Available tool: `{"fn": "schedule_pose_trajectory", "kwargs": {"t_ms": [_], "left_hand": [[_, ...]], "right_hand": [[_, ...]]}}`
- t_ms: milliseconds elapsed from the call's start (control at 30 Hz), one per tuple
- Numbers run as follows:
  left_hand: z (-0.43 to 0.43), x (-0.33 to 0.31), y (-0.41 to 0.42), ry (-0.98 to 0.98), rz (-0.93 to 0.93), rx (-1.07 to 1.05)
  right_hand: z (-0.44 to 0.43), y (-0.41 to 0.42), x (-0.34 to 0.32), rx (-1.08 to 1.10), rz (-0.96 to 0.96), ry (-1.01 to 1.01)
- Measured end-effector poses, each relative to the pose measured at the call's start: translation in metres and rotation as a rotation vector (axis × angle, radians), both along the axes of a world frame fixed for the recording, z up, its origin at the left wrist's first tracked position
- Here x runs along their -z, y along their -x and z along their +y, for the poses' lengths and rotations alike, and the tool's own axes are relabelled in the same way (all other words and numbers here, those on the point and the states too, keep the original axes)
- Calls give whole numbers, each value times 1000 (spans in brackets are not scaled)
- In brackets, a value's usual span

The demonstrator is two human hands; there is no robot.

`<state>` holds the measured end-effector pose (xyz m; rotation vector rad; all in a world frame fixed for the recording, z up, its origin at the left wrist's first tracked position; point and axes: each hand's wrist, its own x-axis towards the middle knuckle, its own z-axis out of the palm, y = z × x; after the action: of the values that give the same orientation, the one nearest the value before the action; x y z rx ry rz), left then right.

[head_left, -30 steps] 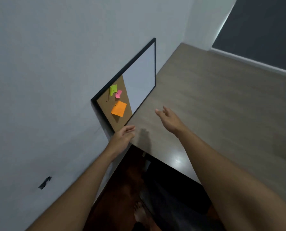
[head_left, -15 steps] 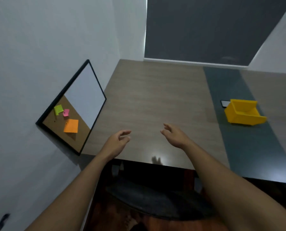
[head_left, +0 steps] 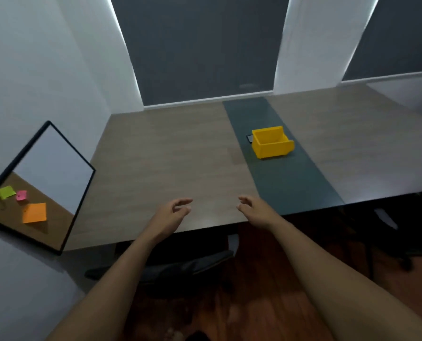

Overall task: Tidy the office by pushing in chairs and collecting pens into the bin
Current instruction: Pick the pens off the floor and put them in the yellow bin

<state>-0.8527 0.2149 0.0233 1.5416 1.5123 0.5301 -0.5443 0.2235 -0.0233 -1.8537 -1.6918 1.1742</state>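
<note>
My left hand (head_left: 170, 215) and right hand (head_left: 254, 211) hover loosely curled, holding nothing. The yellow bin (head_left: 271, 143) sits well beyond my right fingers, a chair (head_left: 180, 267) beneath my wrists, and a pinboard (head_left: 45, 188) left.

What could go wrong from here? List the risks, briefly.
1. No pen is in view, so collecting into the yellow bin may stall.
2. The board stands at the left edge of the table; a sweep of the left hand could knock it.
3. The chair already sits close under the table edge; a hard push may bump it.
</note>
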Motion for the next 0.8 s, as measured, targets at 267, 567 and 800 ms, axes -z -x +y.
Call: {"fn": "schedule_pose_trajectory", "kwargs": {"t_ms": [267, 567, 800], "left_hand": [[-39, 2, -146, 13, 11, 256], [-83, 3, -313, 24, 67, 629], [-126, 22, -452, 35, 97, 930]], "right_hand": [[-113, -127, 14, 233, 29, -1], [-245, -240, 43, 618, 140, 33], [-361, -315, 67, 904, 194, 83]]}}
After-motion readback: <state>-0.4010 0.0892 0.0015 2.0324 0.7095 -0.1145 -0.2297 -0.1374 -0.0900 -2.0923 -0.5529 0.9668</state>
